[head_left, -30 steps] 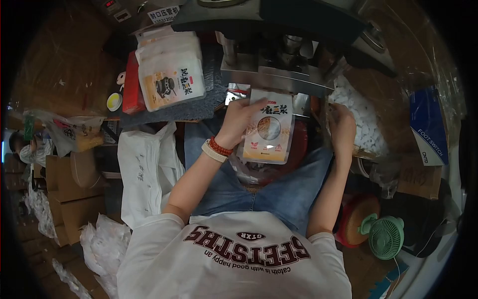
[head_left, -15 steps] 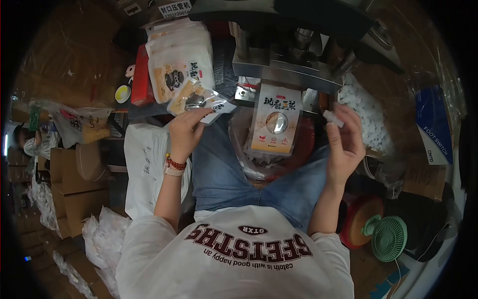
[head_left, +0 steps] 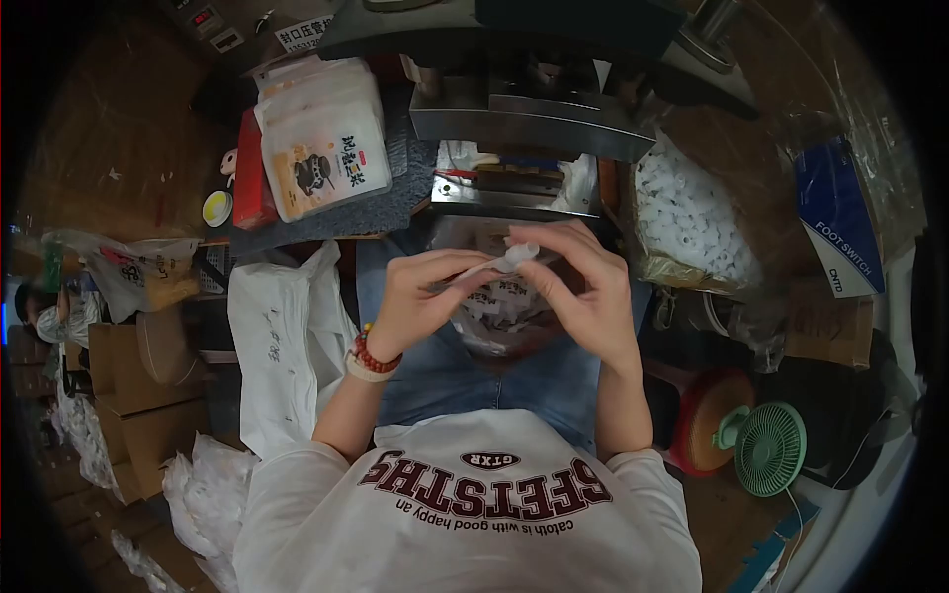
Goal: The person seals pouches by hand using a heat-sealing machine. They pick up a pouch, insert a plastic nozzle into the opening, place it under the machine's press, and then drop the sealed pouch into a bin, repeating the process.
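Now your left hand [head_left: 420,301], nearly closed, is pinching a pale pouch [head_left: 481,268], and your half-curled right hand [head_left: 590,289] is holding a white spout [head_left: 522,254] at its edge, between both hands. Beyond the left, printed packs [head_left: 329,148] are lying stacked; beyond the right, loose spouts [head_left: 690,203].

Left forearm [head_left: 346,410]: bare, angled inward and forward.
Left hand [head_left: 417,304]: back uppermost, fingers extended toward the right, thumb pressed near the index finger in a pinch.
Right forearm [head_left: 625,415]: bare, nearly straight ahead.
Right hand [head_left: 593,296]: fingers curved inward, thumb and forefinger nearly meeting.
Hands: raised, fingertips near each other, before the torso.
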`<state>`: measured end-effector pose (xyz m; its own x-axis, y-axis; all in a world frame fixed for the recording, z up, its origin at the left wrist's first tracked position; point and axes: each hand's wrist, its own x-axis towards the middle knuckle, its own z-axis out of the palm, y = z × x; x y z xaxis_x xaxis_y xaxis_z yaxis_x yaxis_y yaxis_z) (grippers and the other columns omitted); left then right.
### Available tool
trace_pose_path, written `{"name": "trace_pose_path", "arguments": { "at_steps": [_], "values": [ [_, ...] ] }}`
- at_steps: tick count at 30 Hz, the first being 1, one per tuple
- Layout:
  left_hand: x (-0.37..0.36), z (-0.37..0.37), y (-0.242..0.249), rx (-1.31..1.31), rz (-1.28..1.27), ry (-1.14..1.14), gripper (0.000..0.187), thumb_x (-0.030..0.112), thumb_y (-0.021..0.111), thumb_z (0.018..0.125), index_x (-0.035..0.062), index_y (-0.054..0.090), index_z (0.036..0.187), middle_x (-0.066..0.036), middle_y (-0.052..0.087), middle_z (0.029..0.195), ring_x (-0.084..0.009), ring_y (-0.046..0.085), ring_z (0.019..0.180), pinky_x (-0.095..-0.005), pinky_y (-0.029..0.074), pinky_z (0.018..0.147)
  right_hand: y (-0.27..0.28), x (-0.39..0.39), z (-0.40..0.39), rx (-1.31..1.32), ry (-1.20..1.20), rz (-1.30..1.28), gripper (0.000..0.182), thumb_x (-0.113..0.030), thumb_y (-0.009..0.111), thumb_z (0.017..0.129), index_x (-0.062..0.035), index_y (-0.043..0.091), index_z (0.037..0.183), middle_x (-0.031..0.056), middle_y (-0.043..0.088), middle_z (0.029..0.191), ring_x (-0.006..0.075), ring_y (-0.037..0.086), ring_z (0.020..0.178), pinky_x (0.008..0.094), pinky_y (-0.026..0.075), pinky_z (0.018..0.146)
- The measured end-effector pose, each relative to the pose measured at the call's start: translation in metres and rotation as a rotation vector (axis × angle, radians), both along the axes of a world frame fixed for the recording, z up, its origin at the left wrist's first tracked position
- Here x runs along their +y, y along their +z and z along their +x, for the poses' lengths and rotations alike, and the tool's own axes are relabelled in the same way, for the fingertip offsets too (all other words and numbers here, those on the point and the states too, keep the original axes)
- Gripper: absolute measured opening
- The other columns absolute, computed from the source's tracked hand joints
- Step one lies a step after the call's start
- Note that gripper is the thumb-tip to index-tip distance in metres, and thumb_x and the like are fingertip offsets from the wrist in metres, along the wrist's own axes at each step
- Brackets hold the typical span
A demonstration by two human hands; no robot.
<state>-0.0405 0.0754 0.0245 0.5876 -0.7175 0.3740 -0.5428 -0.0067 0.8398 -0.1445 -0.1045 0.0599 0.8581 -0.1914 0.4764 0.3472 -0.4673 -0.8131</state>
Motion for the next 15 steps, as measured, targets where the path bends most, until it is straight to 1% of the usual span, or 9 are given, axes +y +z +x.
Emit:
{"name": "trace_pose_path", "arguments": {
  "at_steps": [1, 2, 4, 5, 7, 8, 9, 11, 15],
  "values": [
    [-0.008, 0.000, -0.014, 0.247, 0.054, -0.029, 0.021, 0.005, 0.065, 0.082, 0.0000, 0.069, 0.102, -0.008, 0.071, 0.088, -0.0133, 0.068, 0.076, -0.0252, 0.053, 0.068, -0.003, -0.003, 0.000, 0.129, -0.038, 0.092, 0.031, -0.004, 0.068, 0.081, 0.0014, 0.063, 0.111, 0.0112, 0.065, 0.107, 0.0207, 0.061, 0.096, 0.0300, 0.046, 0.086],
    [-0.017, 0.000, -0.027, 0.243, 0.052, -0.033, 0.021, 0.005, 0.065, 0.082, 0.0000, 0.069, 0.102, -0.008, 0.071, 0.088, -0.0133, 0.068, 0.076, -0.0252, 0.053, 0.068, -0.006, -0.006, 0.000, 0.125, -0.042, 0.090, 0.031, -0.004, 0.068, 0.081, 0.0014, 0.063, 0.111, 0.0112, 0.065, 0.107, 0.0207, 0.061, 0.096, 0.0300, 0.046, 0.086],
    [-0.035, 0.000, -0.041, 0.710, -0.042, -0.026, 0.024, 0.017, 0.067, 0.088, -0.0041, 0.068, 0.100, -0.007, 0.071, 0.085, -0.0083, 0.065, 0.071, -0.0230, 0.051, 0.063, -0.009, -0.014, 0.002, -0.004, -0.335, -0.096, 0.037, -0.008, 0.069, 0.082, 0.0007, 0.060, 0.116, 0.0105, 0.064, 0.110, 0.0192, 0.059, 0.098, 0.0294, 0.044, 0.090],
    [-0.040, 0.004, -0.044, 0.709, -0.045, -0.027, 0.024, 0.017, 0.067, 0.088, -0.0041, 0.068, 0.100, -0.007, 0.071, 0.085, -0.0083, 0.065, 0.071, -0.0230, 0.051, 0.063, 0.000, -0.021, -0.006, 0.029, -0.399, -0.040, 0.040, -0.010, 0.069, 0.082, -0.0003, 0.059, 0.118, 0.0101, 0.064, 0.111, 0.0192, 0.057, 0.100, 0.0296, 0.043, 0.090],
    [-0.051, 0.015, -0.037, 1.019, -0.081, 0.004, 0.022, 0.013, 0.064, 0.089, -0.0062, 0.066, 0.099, -0.011, 0.069, 0.092, -0.0140, 0.067, 0.077, -0.0254, 0.054, 0.069, 0.011, -0.041, -0.019, 0.075, -0.571, -0.067, 0.036, -0.012, 0.067, 0.084, -0.0015, 0.060, 0.117, 0.0093, 0.064, 0.111, 0.0187, 0.057, 0.098, 0.0297, 0.044, 0.088],
    [-0.057, 0.021, -0.032, 1.069, -0.076, 0.005, 0.026, 0.014, 0.064, 0.089, -0.0092, 0.063, 0.102, -0.013, 0.068, 0.095, -0.0146, 0.067, 0.078, -0.0260, 0.055, 0.069, 0.010, -0.054, -0.022, 0.111, -0.655, -0.116, 0.034, -0.011, 0.066, 0.083, -0.0017, 0.061, 0.115, 0.0118, 0.065, 0.105, 0.0223, 0.059, 0.096, 0.0321, 0.045, 0.086],
    [-0.062, 0.027, -0.032, 1.073, -0.076, 0.008, 0.026, 0.014, 0.064, 0.089, -0.0092, 0.063, 0.102, -0.013, 0.068, 0.095, -0.0146, 0.067, 0.078, -0.0260, 0.055, 0.069, 0.006, -0.065, -0.022, 0.116, -0.652, -0.116, 0.034, -0.011, 0.066, 0.083, -0.0017, 0.061, 0.115, 0.0118, 0.065, 0.105, 0.0223, 0.059, 0.096, 0.0321, 0.045, 0.086],
    [-0.071, 0.036, -0.031, 1.180, -0.150, -0.012, 0.029, 0.015, 0.064, 0.089, -0.0109, 0.062, 0.103, -0.014, 0.068, 0.097, -0.0156, 0.067, 0.081, -0.0269, 0.055, 0.070, -0.014, -0.086, -0.017, 0.254, -0.789, -0.561, 0.025, -0.007, 0.063, 0.081, -0.0007, 0.063, 0.106, 0.0140, 0.065, 0.096, 0.0321, 0.060, 0.093, 0.0383, 0.045, 0.084],
    [-0.077, 0.037, -0.022, 1.191, -0.162, 0.017, 0.029, 0.018, 0.066, 0.088, -0.0092, 0.064, 0.100, -0.013, 0.068, 0.094, -0.0145, 0.067, 0.079, -0.0252, 0.054, 0.068, -0.047, -0.117, -0.010, 0.428, -0.607, -0.623, 0.024, -0.006, 0.060, 0.081, -0.0009, 0.063, 0.104, 0.0143, 0.064, 0.094, 0.0364, 0.057, 0.091, 0.0422, 0.044, 0.084]
  ]
}}
